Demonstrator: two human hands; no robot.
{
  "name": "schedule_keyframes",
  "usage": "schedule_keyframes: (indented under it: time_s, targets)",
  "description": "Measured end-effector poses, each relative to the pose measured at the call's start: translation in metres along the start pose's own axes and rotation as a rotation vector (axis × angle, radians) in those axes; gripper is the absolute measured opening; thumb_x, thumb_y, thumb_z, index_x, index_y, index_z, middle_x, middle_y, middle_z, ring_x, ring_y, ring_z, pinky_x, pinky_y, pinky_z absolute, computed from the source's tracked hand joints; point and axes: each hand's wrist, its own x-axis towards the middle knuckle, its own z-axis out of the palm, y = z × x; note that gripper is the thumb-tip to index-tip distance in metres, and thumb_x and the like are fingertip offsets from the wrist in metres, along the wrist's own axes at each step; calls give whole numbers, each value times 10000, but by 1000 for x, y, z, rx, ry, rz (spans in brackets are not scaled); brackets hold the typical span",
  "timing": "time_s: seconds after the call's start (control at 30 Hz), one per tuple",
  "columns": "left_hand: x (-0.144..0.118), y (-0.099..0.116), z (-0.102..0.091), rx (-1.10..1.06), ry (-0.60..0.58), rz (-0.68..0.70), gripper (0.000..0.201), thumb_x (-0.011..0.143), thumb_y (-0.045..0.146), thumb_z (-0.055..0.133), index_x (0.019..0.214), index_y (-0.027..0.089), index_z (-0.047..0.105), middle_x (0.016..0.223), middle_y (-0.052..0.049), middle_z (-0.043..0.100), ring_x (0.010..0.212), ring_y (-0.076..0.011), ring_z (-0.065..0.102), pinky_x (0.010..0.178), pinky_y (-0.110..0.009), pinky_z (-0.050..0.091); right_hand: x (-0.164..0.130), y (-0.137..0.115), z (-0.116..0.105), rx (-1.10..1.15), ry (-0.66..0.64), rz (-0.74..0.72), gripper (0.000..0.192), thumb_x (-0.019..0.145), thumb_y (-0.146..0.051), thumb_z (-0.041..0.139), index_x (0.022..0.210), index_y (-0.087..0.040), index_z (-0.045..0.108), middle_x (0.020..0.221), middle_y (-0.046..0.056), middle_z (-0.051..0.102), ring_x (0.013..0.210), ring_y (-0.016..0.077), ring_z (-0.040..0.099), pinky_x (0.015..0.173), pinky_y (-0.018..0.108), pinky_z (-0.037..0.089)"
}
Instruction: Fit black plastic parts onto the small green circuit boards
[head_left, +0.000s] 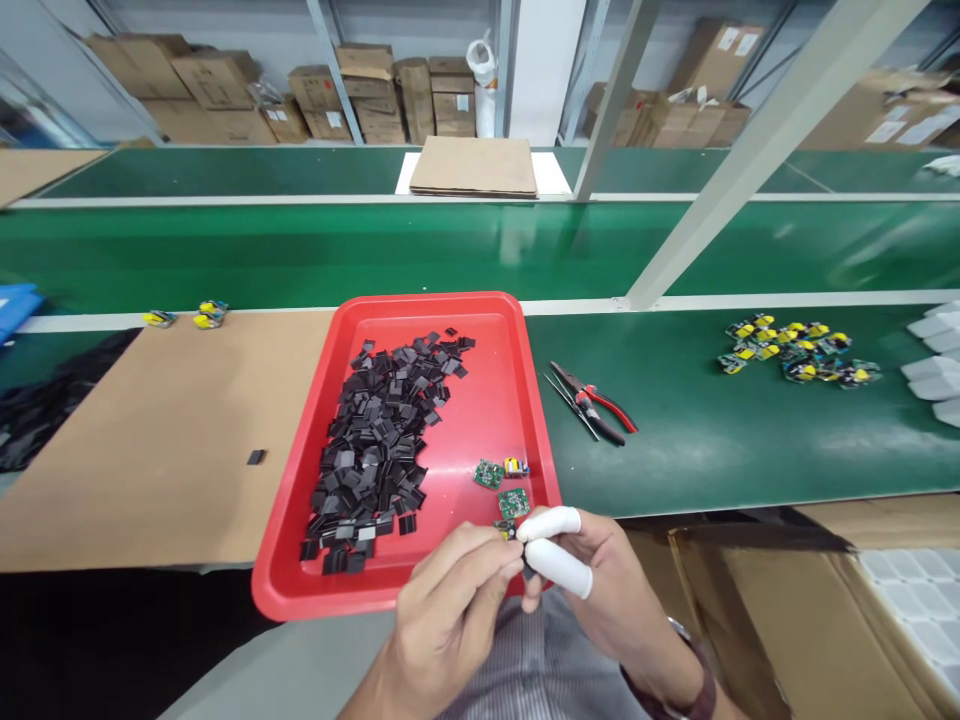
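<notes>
My left hand [450, 600] and my right hand [592, 570] meet above the near right edge of a red tray [487, 350]. Both are closed in a pinch on a small black piece [529, 572], mostly covered by the fingers. White covers sit on two fingers of my right hand. Just behind my left fingertips shows part of a small circuit board [505, 528]; whether it is held or lies in the tray, I cannot tell. Farther in, the tray holds green circuit boards [514, 503] and a pile of flat black pieces [375, 430].
Right of the tray lie red-and-black pliers [600, 405] and tweezers [571, 405]. Several yellow-topped circuit boards [795, 350] are grouped farther right. On the left, a cardboard sheet [187, 450] carries one black piece [256, 457]. A slanted post [720, 200] rises at the right.
</notes>
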Motion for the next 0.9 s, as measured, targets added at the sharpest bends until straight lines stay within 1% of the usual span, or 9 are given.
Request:
schedule_keyframes:
  time_s: [0.1,0.17,0.2,0.33,0.4,0.5,0.6,0.8,0.9]
  targets:
    - [1,0,1,24,-6,46,419,893,-112,558,1211,145,649,961,-66,703,849,-152,660,766,-279,571,0,0,2,-5,6,2,88,880,-262,806,968,-252,804,872,-1,735,592,133,732,590,257,647]
    - [3,-1,0,8,-14,20,390,907,-85,565,1191,163,663,927,-50,712,829,-147,666,757,-271,571,0,1,3,-51,3,-38,92,900,-243,783,988,-264,801,884,-4,728,599,128,733,603,253,648]
    - [4,-1,0,-9,-3,-31,359,921,-56,578,1172,180,676,918,-41,714,820,-143,673,750,-263,572,0,1,4,-96,8,-77,113,914,-223,766,1008,-274,800,902,-6,724,609,120,735,620,244,646]
    - [7,-2,0,-131,86,-360,205,1000,109,572,1065,235,720,870,-8,706,690,-108,663,637,-218,558,1,1,7,-344,63,-303,242,959,-139,680,1082,-317,789,982,1,710,715,118,747,726,248,645]
    - [9,-1,1,-191,87,-425,181,1006,155,574,1013,234,736,868,-12,707,695,-114,668,642,-222,563,1,0,7,-458,79,-400,281,966,-109,652,1098,-320,782,994,16,718,789,144,748,760,276,644]
    - [11,2,0,-185,100,-393,132,958,169,653,972,235,766,882,-21,705,799,-139,694,731,-235,582,0,-1,4,-609,80,-507,320,952,-59,641,1109,-306,771,1031,42,745,906,185,740,788,310,632]
    - [12,6,0,-124,146,-358,133,919,147,702,963,248,777,863,-9,688,782,-128,686,724,-221,578,-1,0,1,-708,67,-581,349,932,-18,639,1111,-292,760,1067,50,767,968,204,738,836,338,621]
    - [6,10,2,-63,167,-275,189,888,103,723,997,255,751,925,-12,696,811,-138,706,749,-238,593,-5,3,2,-762,56,-653,416,907,5,645,1178,-297,737,1055,49,780,940,208,750,805,338,628]
    - [6,11,1,-45,146,-260,190,905,94,695,1009,248,733,934,-13,679,822,-131,699,758,-226,587,-6,4,3,-760,51,-649,415,904,12,643,1172,-293,730,1071,52,782,940,204,753,803,333,626]
